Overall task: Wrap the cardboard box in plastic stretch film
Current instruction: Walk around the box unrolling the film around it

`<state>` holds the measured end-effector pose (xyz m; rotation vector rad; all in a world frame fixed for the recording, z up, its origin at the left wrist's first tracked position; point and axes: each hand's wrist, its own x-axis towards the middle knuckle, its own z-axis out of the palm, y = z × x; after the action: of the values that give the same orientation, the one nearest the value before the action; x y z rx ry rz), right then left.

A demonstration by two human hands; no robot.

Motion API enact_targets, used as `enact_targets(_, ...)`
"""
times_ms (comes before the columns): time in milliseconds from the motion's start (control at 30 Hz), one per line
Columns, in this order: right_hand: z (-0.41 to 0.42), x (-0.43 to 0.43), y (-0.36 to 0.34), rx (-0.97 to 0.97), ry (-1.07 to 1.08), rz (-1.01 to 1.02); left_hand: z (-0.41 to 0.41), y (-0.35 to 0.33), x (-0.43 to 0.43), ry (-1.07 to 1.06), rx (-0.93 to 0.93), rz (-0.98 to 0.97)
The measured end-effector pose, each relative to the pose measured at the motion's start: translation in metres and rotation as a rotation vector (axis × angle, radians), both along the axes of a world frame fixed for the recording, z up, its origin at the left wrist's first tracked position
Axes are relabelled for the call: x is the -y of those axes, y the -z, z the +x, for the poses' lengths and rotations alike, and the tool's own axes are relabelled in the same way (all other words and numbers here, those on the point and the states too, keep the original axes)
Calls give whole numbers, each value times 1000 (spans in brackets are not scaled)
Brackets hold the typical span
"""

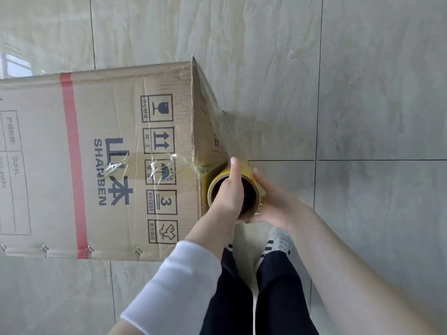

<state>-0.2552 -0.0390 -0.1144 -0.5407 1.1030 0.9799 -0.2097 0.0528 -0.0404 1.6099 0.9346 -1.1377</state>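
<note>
Partly, roll (206, 183) hidden (left hand (228, 194) across), box (116, 153) cropped

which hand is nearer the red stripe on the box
Left. The left hand grips the roll at its top end, on the side toward the red stripe of the box; the right hand holds the roll's outer side, farther from the stripe.

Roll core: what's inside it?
At the right of the roll, its dark brown inner wall shows. The left hand covers the rest of the opening, thumb over the rim. Its fingers are hidden, seemingly inside. Deeper in cannot be seen.
</note>
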Motion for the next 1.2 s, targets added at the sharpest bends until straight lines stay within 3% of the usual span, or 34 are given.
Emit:
enact_targets(100,1,-16,-5,-44,264,120,-4,1,-4,-82,8,-39)
enact_targets(200,-3,-29,-2,-1,282,49,-18,-15,-19,63,84,-96)
enact_targets(267,-3,-29,-5,-17,294,23,-27,-31,-31,91,296,-70)
enact_targets(367,1,-18,-7,-84,268,-70,-27,-46,-48,170,628,147)
enact_targets(500,12,-7,-15,-157,58,-186,-27,-24,-46,367,542,111)
enact_targets(567,10,-2,-22,-95,76,-223,-25,-13,-36,407,477,96)
enact_targets(700,-18,-10,-49,205,145,-374,-20,-1,-22,197,429,86)
enact_targets(833,-38,-26,-55,421,52,-783,-52,4,-21,108,437,122)
enact_targets(900,-31,-20,-58,510,-132,-970,-78,-2,-19,-94,423,83)
enact_targets(1000,-20,-12,-63,638,-595,-981,-107,-12,-17,-308,404,-24)
enact_targets(1100,-22,-8,-59,622,-737,-1000,-112,-11,-30,-200,376,-72)
enact_targets(1200,-32,-4,-58,591,-571,-943,-94,-12,-37,92,325,74)
